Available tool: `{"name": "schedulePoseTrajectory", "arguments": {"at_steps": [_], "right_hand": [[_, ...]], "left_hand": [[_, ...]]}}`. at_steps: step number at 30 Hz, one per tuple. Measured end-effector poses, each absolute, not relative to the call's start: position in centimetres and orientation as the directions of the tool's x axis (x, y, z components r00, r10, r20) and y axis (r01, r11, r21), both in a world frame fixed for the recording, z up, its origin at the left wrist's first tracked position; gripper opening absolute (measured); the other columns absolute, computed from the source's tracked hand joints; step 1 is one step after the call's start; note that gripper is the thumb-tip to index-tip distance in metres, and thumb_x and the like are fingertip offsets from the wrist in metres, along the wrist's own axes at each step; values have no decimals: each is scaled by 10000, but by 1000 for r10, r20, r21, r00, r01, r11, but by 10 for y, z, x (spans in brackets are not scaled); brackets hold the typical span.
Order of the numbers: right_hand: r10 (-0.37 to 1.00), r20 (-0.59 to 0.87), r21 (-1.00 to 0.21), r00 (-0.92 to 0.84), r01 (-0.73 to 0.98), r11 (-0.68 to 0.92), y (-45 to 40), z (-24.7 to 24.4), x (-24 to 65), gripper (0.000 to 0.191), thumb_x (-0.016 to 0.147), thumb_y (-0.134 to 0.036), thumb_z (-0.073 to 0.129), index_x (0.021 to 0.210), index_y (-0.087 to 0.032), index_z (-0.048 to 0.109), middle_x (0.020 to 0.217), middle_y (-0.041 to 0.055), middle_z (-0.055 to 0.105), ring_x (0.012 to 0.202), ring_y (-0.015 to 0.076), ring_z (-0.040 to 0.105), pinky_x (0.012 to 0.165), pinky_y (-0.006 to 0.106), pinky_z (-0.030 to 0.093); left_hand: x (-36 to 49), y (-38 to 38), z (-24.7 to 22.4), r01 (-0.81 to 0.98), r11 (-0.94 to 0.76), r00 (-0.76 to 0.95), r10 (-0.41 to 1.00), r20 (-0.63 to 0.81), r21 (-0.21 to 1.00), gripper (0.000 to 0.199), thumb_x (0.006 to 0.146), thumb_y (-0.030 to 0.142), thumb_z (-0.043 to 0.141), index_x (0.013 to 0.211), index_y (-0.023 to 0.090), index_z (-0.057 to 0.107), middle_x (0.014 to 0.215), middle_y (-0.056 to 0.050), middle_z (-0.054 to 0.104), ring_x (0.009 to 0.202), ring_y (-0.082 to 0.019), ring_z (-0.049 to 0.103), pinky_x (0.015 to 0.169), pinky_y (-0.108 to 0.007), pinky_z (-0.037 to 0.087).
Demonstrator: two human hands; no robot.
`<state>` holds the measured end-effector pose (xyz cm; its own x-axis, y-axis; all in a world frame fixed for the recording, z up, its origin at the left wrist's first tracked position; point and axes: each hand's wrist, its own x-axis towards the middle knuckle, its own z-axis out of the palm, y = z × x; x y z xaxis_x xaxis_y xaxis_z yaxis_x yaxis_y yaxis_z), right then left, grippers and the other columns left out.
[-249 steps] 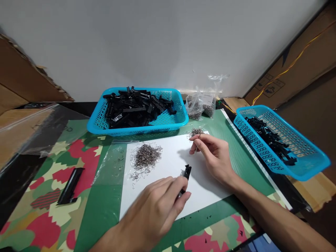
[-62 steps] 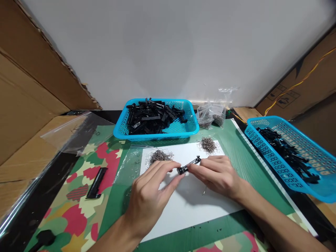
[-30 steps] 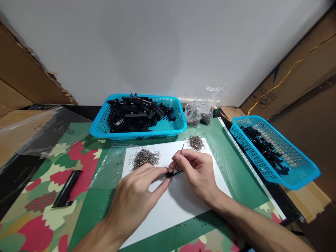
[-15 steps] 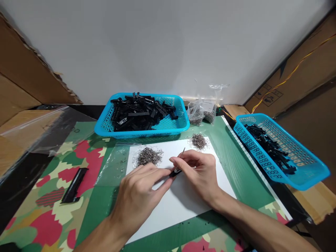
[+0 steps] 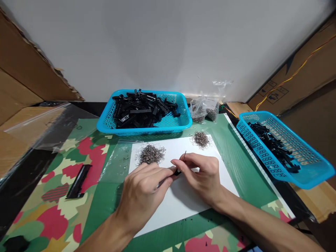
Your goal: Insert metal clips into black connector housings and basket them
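Observation:
Over the white sheet, my left hand is closed around a small black plastic part. Most of that part is covered by fingers. My right hand meets it at the part's right end, thumb and forefinger pinched on a thin metal tool whose narrow end sticks up above the fingers. The tool's other end is hidden. Just beyond my left hand lies a pile of small bent wire springs; a smaller pile of springs sits past my right hand.
Black plastic pieces fill a blue basket at the back. A second blue basket with thinner black pieces stands at right. Clear bags of metal bits rest against the wall. A long black piece lies on the left.
The black part has turned a little and shows less between my fingers. Both hands stay together over the sheet; the whole view has shifted slightly.

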<state>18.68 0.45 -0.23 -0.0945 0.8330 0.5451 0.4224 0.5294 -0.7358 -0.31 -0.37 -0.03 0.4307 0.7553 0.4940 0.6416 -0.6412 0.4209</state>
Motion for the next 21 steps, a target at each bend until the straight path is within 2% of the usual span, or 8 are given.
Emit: {"name": "schedulePoseTrajectory", "arguments": {"at_steps": [8,11,14,18,21], "right_hand": [[758,640,-622,-127,495,607,1,-12,188,189,990,-205,732,811,-162,688,693,34,764,544,139,707,518,230,493],[840,534,-766,-90,368,527,5,-8,189,208,992,-214,723,791,-175,683,697,20,745,571,133,687,550,230,509],[915,404,-902,-7,168,399,12,1,195,254,1014,-246,687,767,-188,677,714,9,722,625,130,665,617,239,537],[929,338,-941,149,44,335,25,12,211,225,1064,-324,610,915,-185,707,732,5,694,671,141,655,684,269,547],[958,253,-964,135,-47,261,34,10,221,284,1055,-421,609,943,-175,697,689,-21,622,564,123,601,580,257,526]], "left_hand": [[-1,-3,-1,669,-584,393,803,448,460,233,962,118,651,764,212,729,666,26,655,598,-163,560,597,-313,381],[-1,-1,0,630,-597,396,797,456,497,159,965,126,677,860,216,754,701,25,666,670,-172,591,633,-309,417],[-2,-1,1,561,-610,377,790,483,559,150,976,126,697,1071,223,760,876,7,746,819,-173,653,725,-294,493],[-3,-1,2,543,-587,303,804,512,600,205,974,153,724,1162,236,737,996,-10,770,851,-167,667,744,-284,536],[-4,-1,4,536,-584,270,802,532,609,203,983,154,717,1163,248,722,1065,-15,768,848,-157,670,716,-273,538]]}}
